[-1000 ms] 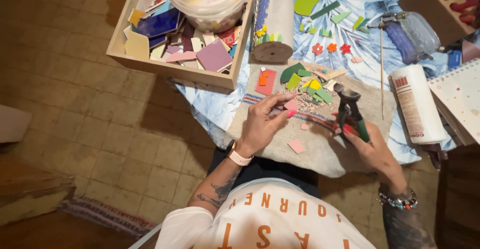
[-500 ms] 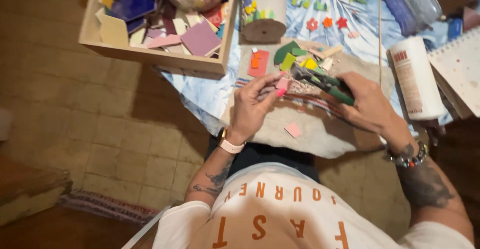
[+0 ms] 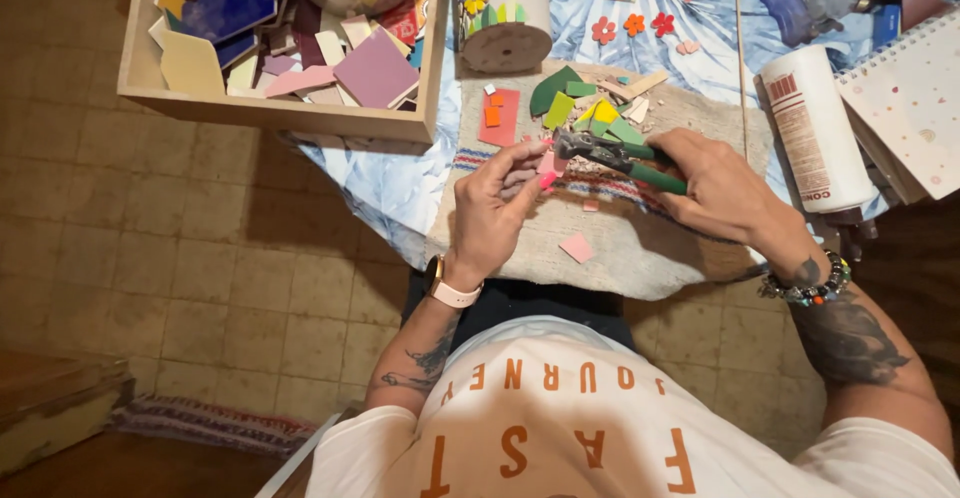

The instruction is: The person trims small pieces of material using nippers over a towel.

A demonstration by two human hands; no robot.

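Left hand (image 3: 497, 208): your fingers (image 3: 515, 170) are pinched closed on a small pink tile piece (image 3: 547, 170), holding it just above the beige cloth (image 3: 640, 248) on the worktop. Right hand (image 3: 722, 190): fingers wrapped closed around the green handles of the nippers (image 3: 612, 154).

Key relation: the nippers' long axis runs from your right hand toward your left, slightly upward in the head view, with the dark metal head at the left end. The pink tile piece sits directly at that head, touching or nearly so; whether the blades already bite the edge cannot be told. The left hand is the one nearer the piece; the right reaches it only through the tool.

Outward from the hands: a loose pink square (image 3: 577, 248) lies on the cloth nearer your body. Beyond the nippers, a cluster of green and yellow cut pieces (image 3: 585, 113) and an orange-red strip (image 3: 498, 118). To your left, a wooden tray (image 3: 280, 113) full of coloured tile pieces. To your right, a white bottle (image 3: 815, 128) lying on its side, beside a spiral notebook (image 3: 905, 118).
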